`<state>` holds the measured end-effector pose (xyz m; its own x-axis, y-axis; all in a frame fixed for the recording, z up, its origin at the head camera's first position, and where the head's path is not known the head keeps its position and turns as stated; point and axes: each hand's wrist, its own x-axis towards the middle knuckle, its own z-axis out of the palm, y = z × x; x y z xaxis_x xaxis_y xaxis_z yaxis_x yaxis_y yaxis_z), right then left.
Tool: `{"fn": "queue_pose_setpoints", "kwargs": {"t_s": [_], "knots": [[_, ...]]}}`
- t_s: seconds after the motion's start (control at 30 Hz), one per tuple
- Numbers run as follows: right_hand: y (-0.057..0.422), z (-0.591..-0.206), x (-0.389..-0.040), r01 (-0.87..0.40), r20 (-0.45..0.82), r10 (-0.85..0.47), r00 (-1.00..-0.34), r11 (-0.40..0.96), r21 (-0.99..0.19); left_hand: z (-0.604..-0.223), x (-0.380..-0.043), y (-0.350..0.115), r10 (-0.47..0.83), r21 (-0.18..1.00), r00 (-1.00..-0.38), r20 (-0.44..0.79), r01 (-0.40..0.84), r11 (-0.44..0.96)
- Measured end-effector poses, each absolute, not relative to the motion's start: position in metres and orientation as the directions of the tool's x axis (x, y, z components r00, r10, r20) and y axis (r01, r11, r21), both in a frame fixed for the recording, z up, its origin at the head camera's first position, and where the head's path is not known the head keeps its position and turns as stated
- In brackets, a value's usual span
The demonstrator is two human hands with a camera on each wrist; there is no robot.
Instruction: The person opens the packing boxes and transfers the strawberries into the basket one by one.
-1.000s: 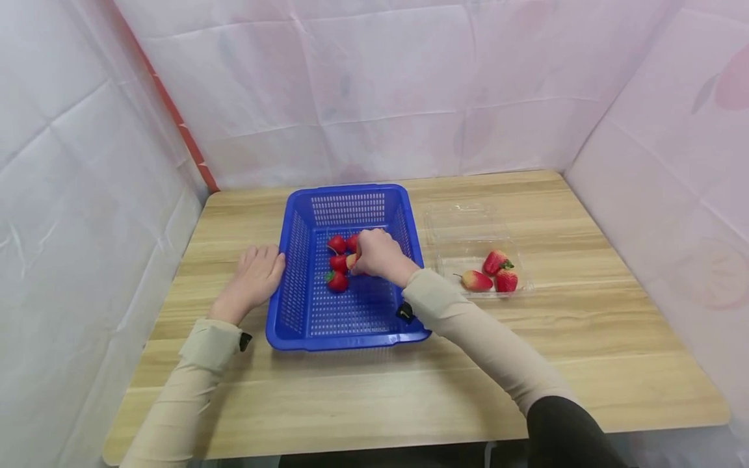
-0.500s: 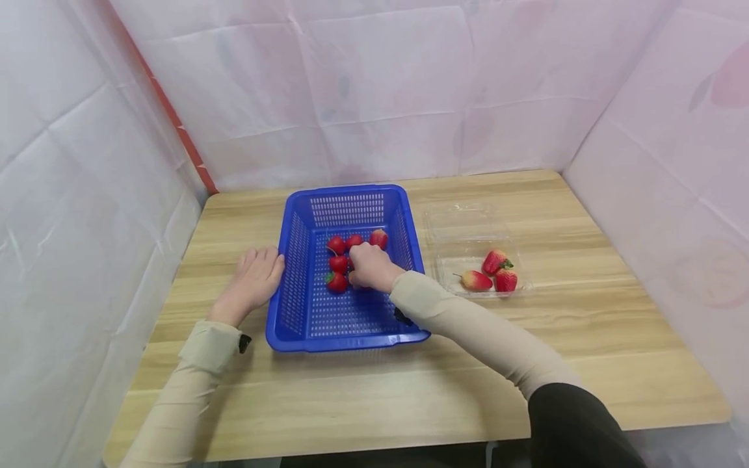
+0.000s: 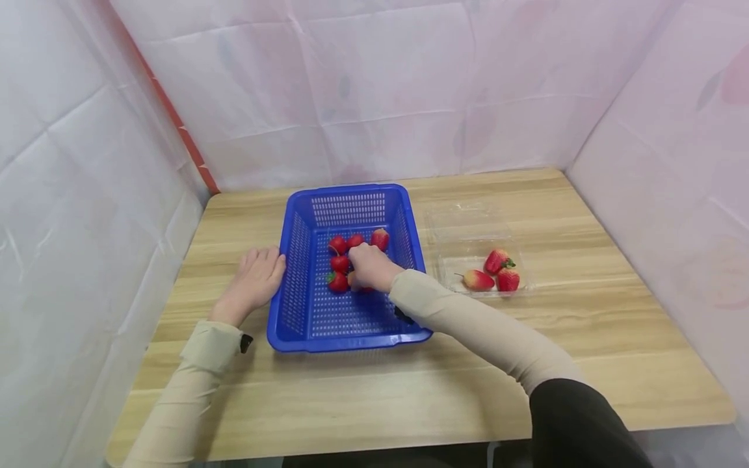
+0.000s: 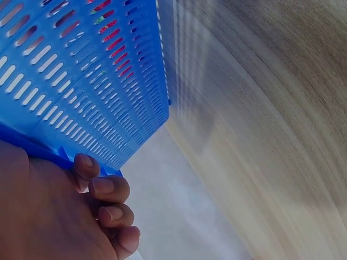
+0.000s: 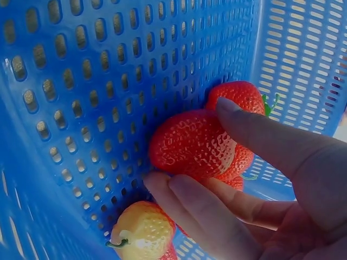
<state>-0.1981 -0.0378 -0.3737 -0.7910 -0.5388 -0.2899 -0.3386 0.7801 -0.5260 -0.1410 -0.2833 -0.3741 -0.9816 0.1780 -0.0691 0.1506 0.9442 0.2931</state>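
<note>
A blue plastic basket (image 3: 351, 344) with slotted walls stands on the table and holds several strawberries. My left hand (image 3: 253, 283) is at its left rim; in the left wrist view the fingers (image 4: 111, 188) curl by the rim. Reaching down into the basket, my right hand (image 3: 373, 266) pinches a red strawberry (image 5: 190, 142) between thumb and fingers, close over the slotted floor. Beside that one, another strawberry (image 5: 238, 96) with a green stem lies behind the thumb, and a yellowish strawberry (image 5: 142, 230) sits below the fingers. Left of the right hand lies a strawberry (image 3: 337, 282) with green leaves.
Right of the basket, a clear plastic clamshell box (image 3: 453, 273) lies with its lid folded back. Three strawberries (image 3: 478, 280) are inside. White patterned sheets (image 3: 398, 97) enclose the wooden table (image 3: 585, 338) at the back and sides.
My right hand has shifted toward me and lower within the basket, uncovering a strawberry near the far right of its floor. The left hand has stayed at the rim.
</note>
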Motion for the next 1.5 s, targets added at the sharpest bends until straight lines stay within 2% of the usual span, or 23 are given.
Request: {"fn": "queue_pose_setpoints", "kwargs": {"t_s": [0.27, 0.57, 0.83, 1.17, 1.37, 1.5], "knots": [[-0.04, -0.372, -0.195, -0.352, -0.28, -0.532, -0.799, 0.792, -0.498, -0.378, -0.14, -0.287, 0.182, 0.292, -0.981, -0.061, 0.157, 0.944], [-0.038, -0.347, -0.197, -0.4, -0.237, -0.527, -0.817, 0.811, -0.427, -0.377, -0.137, -0.292, 0.164, 0.291, -0.985, -0.057, 0.141, 0.946], [-0.024, -0.323, -0.205, -0.379, -0.201, -0.52, -0.83, 0.79, -0.482, -0.375, -0.138, -0.291, 0.151, 0.304, -0.985, -0.079, 0.12, 0.945], [0.026, -0.3, -0.218, -0.427, -0.018, -0.502, -0.865, 0.754, -0.5, -0.377, -0.136, -0.29, 0.157, 0.316, -0.984, -0.081, 0.124, 0.941], [0.069, -0.297, -0.223, -0.462, 0.096, -0.502, -0.86, 0.683, -0.565, -0.374, -0.137, -0.288, 0.155, 0.326, -0.986, -0.07, 0.124, 0.937], [0.098, -0.3, -0.224, -0.463, 0.138, -0.474, -0.87, 0.687, -0.56, -0.372, -0.138, -0.287, 0.153, 0.326, -0.985, -0.075, 0.121, 0.938]]}}
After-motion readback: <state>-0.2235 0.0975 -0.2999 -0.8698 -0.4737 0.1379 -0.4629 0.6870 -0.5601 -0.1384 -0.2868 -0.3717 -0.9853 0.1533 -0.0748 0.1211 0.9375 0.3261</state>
